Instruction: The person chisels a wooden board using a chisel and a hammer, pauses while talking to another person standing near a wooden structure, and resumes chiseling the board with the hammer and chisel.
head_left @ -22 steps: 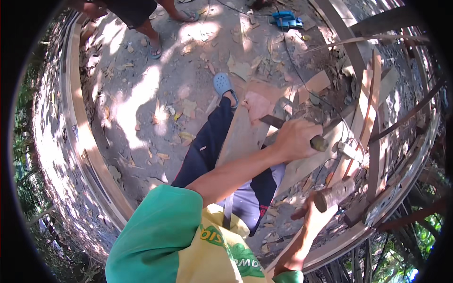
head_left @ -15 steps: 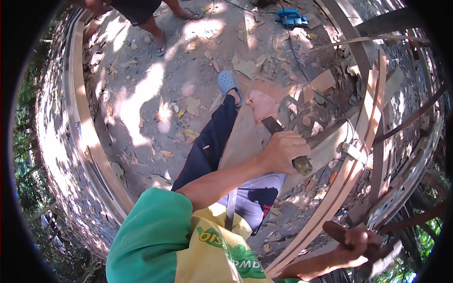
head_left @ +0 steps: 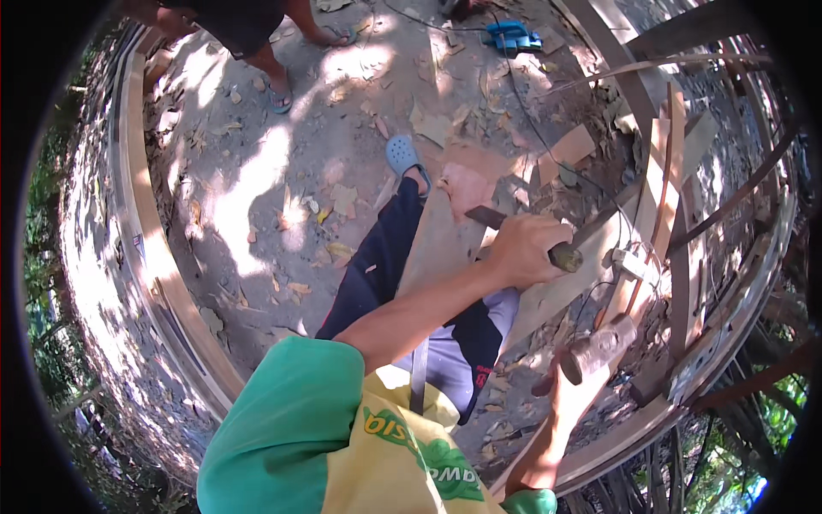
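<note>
My left hand is closed around a chisel with a broad dark blade; the butt of its handle sticks out on the right side of the fist. The blade's end lies over the pale wooden board beside my leg, near a reddish patch of wood. I cannot tell whether the edge touches. Lower right, my right hand grips a mallet with a thick brown cylindrical head. The mallet head is up in the air, a short way below and right of the chisel's butt.
A blue power tool lies on the leaf-strewn ground, with a dark cord near it. A white socket box rests by the timbers at right. Another person's legs stand at upper left. Long beams border the left side.
My right hand has swung the mallet up and inward from the lower right toward the chisel. My left hand has shifted slightly right and up, still holding the chisel.
</note>
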`<state>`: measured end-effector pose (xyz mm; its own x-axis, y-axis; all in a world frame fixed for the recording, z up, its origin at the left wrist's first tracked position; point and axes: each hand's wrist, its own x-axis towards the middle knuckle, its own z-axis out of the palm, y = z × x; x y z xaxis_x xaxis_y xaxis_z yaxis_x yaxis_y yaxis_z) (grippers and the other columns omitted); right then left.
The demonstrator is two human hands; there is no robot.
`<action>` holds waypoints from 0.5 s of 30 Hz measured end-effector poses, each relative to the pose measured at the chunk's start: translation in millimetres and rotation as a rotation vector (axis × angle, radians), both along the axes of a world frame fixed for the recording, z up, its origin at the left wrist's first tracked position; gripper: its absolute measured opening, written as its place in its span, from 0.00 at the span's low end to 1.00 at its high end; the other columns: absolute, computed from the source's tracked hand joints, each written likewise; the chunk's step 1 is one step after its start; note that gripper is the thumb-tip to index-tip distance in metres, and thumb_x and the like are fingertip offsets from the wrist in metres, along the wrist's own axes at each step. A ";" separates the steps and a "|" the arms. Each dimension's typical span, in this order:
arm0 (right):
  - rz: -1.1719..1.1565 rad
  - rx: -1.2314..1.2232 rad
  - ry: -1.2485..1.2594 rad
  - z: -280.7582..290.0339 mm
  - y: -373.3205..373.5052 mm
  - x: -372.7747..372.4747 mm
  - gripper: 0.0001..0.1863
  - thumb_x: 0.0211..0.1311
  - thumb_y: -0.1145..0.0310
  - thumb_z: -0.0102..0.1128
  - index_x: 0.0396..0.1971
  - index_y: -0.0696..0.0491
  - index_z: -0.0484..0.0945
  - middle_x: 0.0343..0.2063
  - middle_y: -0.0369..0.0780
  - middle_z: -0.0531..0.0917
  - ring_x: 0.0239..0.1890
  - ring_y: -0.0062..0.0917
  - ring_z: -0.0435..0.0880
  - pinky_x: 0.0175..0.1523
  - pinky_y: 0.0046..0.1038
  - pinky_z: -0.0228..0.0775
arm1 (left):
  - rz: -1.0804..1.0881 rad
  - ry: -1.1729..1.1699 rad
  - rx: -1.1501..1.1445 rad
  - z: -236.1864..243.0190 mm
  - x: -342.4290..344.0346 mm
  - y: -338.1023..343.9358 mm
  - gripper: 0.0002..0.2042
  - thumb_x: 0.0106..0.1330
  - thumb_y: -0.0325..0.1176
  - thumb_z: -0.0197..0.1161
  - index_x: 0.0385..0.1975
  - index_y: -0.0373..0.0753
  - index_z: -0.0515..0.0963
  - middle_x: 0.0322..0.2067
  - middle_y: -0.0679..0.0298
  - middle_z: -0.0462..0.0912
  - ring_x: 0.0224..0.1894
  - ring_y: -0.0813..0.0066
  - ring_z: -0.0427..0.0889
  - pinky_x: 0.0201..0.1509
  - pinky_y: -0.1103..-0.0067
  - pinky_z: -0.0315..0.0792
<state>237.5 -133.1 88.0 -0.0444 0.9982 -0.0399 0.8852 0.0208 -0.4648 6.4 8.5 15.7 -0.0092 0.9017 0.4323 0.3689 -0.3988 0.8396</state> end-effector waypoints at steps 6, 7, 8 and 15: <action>-0.301 0.223 0.726 134.9 23.2 -15.6 0.14 0.54 0.70 0.64 0.31 0.54 0.66 0.21 0.42 0.76 0.19 0.23 0.75 0.27 0.26 0.74 | -0.059 0.002 0.060 -12.6 -14.3 -41.5 0.15 0.39 0.37 0.74 0.24 0.43 0.75 0.22 0.65 0.72 0.27 0.63 0.76 0.30 0.70 0.67; -0.179 0.354 0.929 138.1 21.7 -6.1 0.13 0.57 0.71 0.62 0.30 0.54 0.64 0.19 0.40 0.74 0.18 0.23 0.74 0.25 0.26 0.72 | -0.054 0.004 0.048 -11.5 -17.7 -42.4 0.15 0.39 0.37 0.74 0.24 0.43 0.75 0.22 0.65 0.72 0.27 0.63 0.76 0.30 0.70 0.67; -0.052 0.485 1.130 138.4 19.6 1.7 0.13 0.59 0.71 0.59 0.29 0.53 0.61 0.18 0.39 0.72 0.17 0.22 0.73 0.23 0.26 0.71 | -0.063 -0.006 0.060 -10.4 -21.1 -42.7 0.16 0.38 0.37 0.74 0.24 0.43 0.74 0.22 0.65 0.72 0.26 0.63 0.75 0.30 0.70 0.65; 0.124 0.449 0.964 96.6 36.8 -48.9 0.12 0.60 0.71 0.57 0.30 0.53 0.61 0.15 0.37 0.68 0.15 0.24 0.69 0.23 0.26 0.69 | -0.077 -0.005 0.031 -5.2 -20.5 -41.8 0.14 0.38 0.35 0.71 0.24 0.45 0.74 0.23 0.66 0.72 0.28 0.65 0.76 0.30 0.71 0.65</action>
